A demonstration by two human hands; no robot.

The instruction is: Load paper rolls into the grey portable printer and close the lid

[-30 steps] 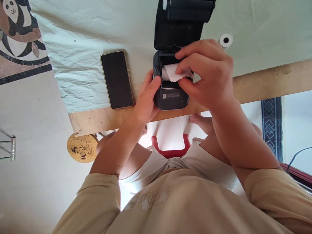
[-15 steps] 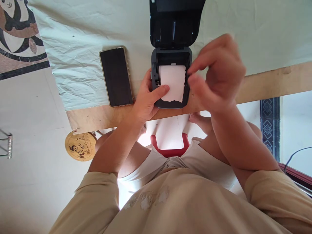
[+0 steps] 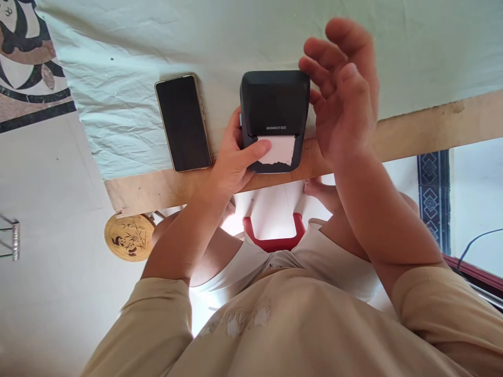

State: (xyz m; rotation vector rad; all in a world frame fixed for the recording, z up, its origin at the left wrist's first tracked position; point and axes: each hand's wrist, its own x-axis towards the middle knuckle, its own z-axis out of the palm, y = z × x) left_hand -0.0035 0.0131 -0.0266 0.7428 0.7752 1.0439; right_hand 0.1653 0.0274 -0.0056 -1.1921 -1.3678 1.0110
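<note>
While the left hand grips the printer at the table's near edge, the right hand hangs half-curled, holding nothing, beside the lid; closing it seems the step, likely calling next for a firm press.

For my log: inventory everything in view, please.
Printer: 1, black, centre
Paper: 1, white, printer front
Phone: 1, black, on cloth
Cloth: 1, green, over table
Table: 1, brown, beneath cloth
Stool: 1, tan, lower left
Metal item: 1, silver, left edge
Inlay: 1, multicoloured, top left
Strip: 1, blue, right
Cable: 1, black, right edge
Bar: 1, red, between thighs
Floor: 1, white, below table
Shirt: 1, tan, torso
Shorts: 1, white, thighs
Left hand: 1, bare, on printer
Right hand: 1, bare, beside printer
</note>
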